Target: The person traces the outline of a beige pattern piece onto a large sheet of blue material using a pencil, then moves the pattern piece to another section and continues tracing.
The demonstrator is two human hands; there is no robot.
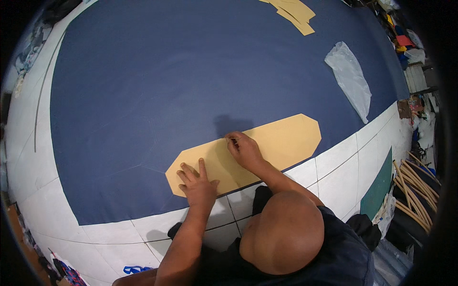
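A long tan card template (286, 138) with cut-off corners lies on a large dark blue sheet of material (124, 86), near its front edge. Spread flat on the template's left part, my left hand (197, 185) presses it with the fingers apart. My right hand (243, 151) is at the template's far edge, about its middle, with fingers pinched round a thin, light-coloured pointed tool (232, 138). Most of that tool is hidden by the fingers, so its exact kind does not show. Faint pale lines (141, 165) run across the blue sheet left of the template.
More tan card pieces (296, 14) lie at the far right of the sheet. A clear plastic bag (349, 78) rests on its right side. White floor tiles (329, 167) surround the sheet. Bundled cane-like rods (415, 190), a green board (377, 186) and blue straps (137, 270) are nearby.
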